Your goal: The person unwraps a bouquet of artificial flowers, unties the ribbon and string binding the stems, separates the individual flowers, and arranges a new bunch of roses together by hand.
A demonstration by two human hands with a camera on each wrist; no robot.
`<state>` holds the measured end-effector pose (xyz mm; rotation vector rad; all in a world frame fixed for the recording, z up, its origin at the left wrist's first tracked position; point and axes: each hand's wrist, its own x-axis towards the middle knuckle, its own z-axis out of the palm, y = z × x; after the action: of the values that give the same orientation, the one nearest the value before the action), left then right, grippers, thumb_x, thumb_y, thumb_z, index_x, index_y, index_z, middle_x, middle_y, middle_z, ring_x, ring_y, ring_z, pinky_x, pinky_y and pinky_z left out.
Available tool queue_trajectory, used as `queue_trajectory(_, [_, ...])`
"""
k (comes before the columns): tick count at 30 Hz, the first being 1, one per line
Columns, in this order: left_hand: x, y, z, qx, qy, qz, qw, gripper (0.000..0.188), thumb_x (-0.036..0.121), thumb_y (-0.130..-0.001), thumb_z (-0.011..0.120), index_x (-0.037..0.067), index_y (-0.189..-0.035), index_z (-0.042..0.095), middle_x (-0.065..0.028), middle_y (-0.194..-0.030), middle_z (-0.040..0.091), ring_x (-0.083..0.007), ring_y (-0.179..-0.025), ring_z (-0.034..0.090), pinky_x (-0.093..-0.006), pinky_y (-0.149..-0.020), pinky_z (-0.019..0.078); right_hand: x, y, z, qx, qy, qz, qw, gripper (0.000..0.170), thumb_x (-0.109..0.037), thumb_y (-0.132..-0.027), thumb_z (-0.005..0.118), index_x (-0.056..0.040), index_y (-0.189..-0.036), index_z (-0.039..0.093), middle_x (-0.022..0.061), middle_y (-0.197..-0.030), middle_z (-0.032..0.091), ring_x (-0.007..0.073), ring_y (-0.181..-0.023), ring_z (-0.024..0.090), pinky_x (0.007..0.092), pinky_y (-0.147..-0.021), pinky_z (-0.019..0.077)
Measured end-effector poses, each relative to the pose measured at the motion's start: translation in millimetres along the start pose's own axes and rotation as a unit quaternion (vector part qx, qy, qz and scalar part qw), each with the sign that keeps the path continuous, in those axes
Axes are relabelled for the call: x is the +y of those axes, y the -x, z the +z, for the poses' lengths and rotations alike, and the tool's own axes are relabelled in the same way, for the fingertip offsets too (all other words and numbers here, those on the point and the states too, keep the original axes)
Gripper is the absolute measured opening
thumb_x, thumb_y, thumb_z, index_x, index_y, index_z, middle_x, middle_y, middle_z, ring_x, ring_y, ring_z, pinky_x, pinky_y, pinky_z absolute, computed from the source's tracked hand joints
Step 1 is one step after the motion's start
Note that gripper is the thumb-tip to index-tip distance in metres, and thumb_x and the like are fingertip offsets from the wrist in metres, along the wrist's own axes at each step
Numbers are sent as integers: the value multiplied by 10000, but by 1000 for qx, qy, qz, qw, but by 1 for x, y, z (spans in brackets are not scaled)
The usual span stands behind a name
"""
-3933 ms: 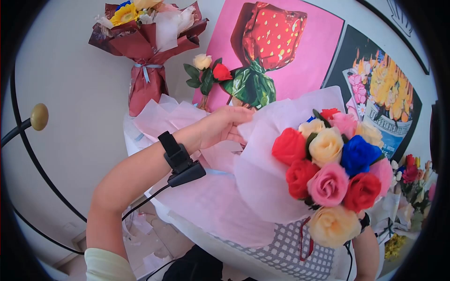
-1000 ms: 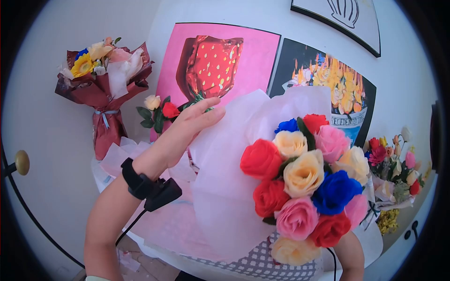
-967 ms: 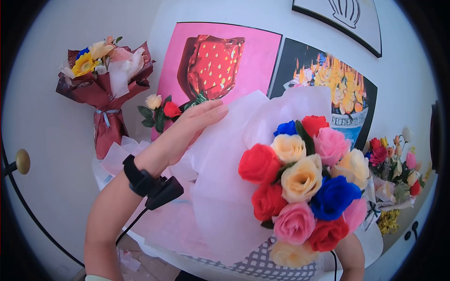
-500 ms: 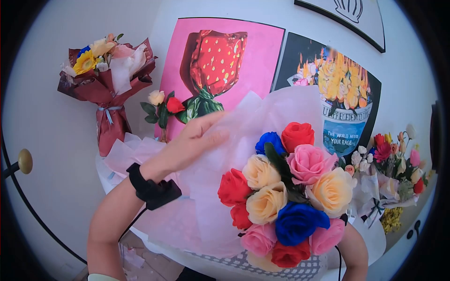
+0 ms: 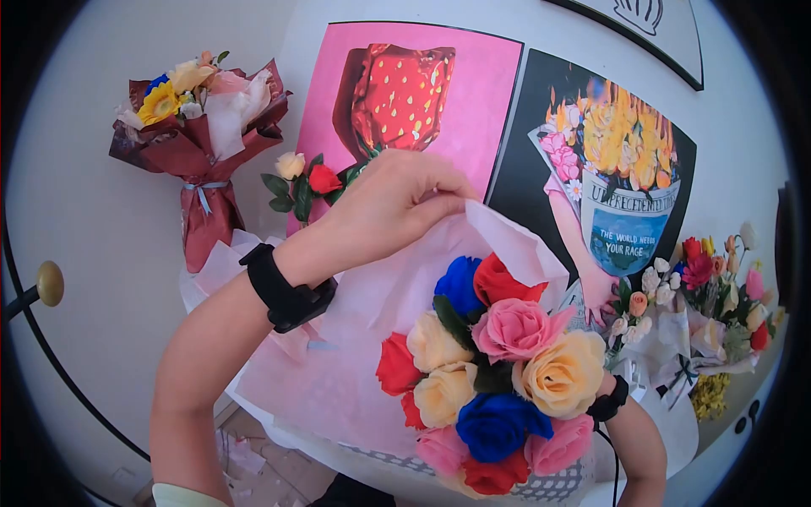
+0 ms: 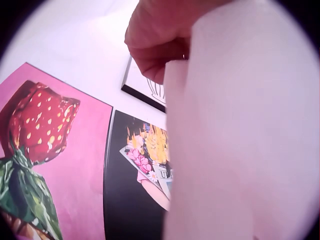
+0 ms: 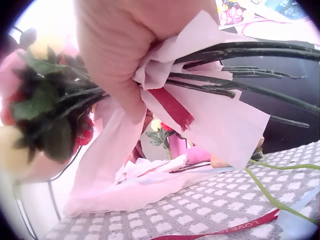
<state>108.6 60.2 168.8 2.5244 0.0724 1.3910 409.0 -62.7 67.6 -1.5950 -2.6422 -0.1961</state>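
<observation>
My left hand (image 5: 397, 198) pinches the upper edge of a pale pink sheet of wrapping paper (image 5: 507, 241), which folds over at the back of the bouquet. In the left wrist view the paper (image 6: 240, 125) hangs from curled fingers. Red, pink, cream and blue roses (image 5: 503, 427) face up toward the head camera. Behind them, mostly hidden in the head view, my right hand (image 7: 125, 55) grips the bunch of green stems (image 7: 250, 52) together with gathered paper. A short dark red ribbon (image 7: 172, 107) pokes out beside the stems.
More pink paper (image 5: 296, 406) spreads over the table with its grey-and-white patterned cloth (image 7: 215, 210). A bouquet in maroon wrap (image 5: 207, 160) stands at the back left, other flowers (image 5: 718, 296) at the right. A red ribbon (image 7: 220, 232) and green stem lie on the cloth.
My left hand has gone from lying flat along the paper to pinching its upper edge, which now bends forward over the roses. The bouquet has shifted left and turned in the head view.
</observation>
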Motion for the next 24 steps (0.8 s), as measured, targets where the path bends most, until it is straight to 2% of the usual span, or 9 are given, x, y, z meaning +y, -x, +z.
queue_trajectory(1, [1, -2, 1, 31, -37, 64, 997, 68, 36, -819, 560, -24, -826, 591, -10, -746, 575, -80, -683, 494, -219, -618, 406, 1, 2, 2, 0, -2, 1, 1000, 351, -265, -790, 590, -139, -1112, 529, 65, -969, 593, 216, -1043, 499, 409, -1024, 267])
queue_trajectory(2, [3, -3, 1, 29, -36, 63, 997, 68, 36, -819, 560, -24, -826, 591, -10, -746, 575, -80, -683, 494, -219, -618, 406, 8, 14, 9, 7, -5, 1, 1000, 350, -264, -790, 590, -139, -1112, 529, 64, -968, 593, 216, -1041, 499, 410, -1022, 268])
queue_trajectory(4, [8, -4, -2, 20, -16, -16, 1000, 131, 90, -795, 608, -3, -882, 580, -16, -826, 574, -99, -723, 482, -236, -635, 398, 16, 19, 10, 21, -12, -3, 1000, 347, -260, -791, 589, -138, -1111, 529, 63, -965, 593, 216, -1038, 500, 410, -1020, 269])
queue_trajectory(8, [16, 3, -6, 47, -46, -48, 997, 256, 160, -765, 657, 24, -956, 552, -20, -909, 556, -108, -806, 471, -255, -677, 393, 23, 18, 13, 54, -19, -8, 998, 341, -253, -793, 587, -137, -1108, 528, 61, -960, 592, 216, -1031, 501, 412, -1015, 273])
queue_trajectory(14, [-9, -2, 2, 20, -131, 55, 990, 280, 155, -737, 670, 41, -952, 531, -45, -919, 535, -113, -832, 472, -279, -689, 396, 28, 27, 29, 93, -31, -13, 995, 332, -242, -796, 583, -136, -1105, 526, 58, -952, 591, 215, -1022, 502, 413, -1008, 278])
queue_trajectory(16, [-2, -6, -1, -21, -80, 0, 997, 237, 131, -745, 647, 33, -927, 533, -64, -936, 526, -116, -829, 485, -284, -697, 411, 31, 27, 30, 105, -34, -15, 994, 330, -238, -796, 582, -135, -1104, 526, 57, -950, 591, 215, -1019, 502, 414, -1006, 279])
queue_trajectory(20, [7, -7, -4, 14, -129, -38, 991, 313, 171, -763, 630, 19, -1005, 503, -71, -1004, 516, -123, -826, 492, -275, -715, 423, 39, 27, 31, 134, -41, -18, 990, 324, -231, -798, 580, -134, -1102, 525, 55, -944, 590, 214, -1012, 503, 415, -1001, 283])
queue_trajectory(22, [6, -1, -1, 81, -8, -155, 985, 479, 250, -781, 621, 32, -1165, 437, -69, -1101, 501, -136, -906, 503, -274, -792, 415, 43, 32, 34, 148, -46, -19, 988, 321, -227, -799, 579, -133, -1101, 525, 54, -942, 590, 214, -1009, 503, 416, -999, 284])
queue_trajectory(24, [-1, 10, -8, 63, 71, -201, 975, 566, 287, -781, 621, 39, -1230, 380, -71, -1160, 475, -147, -955, 498, -284, -827, 403, 51, 32, 31, 162, -52, -20, 985, 318, -224, -800, 578, -133, -1100, 524, 53, -939, 589, 214, -1006, 504, 417, -996, 286])
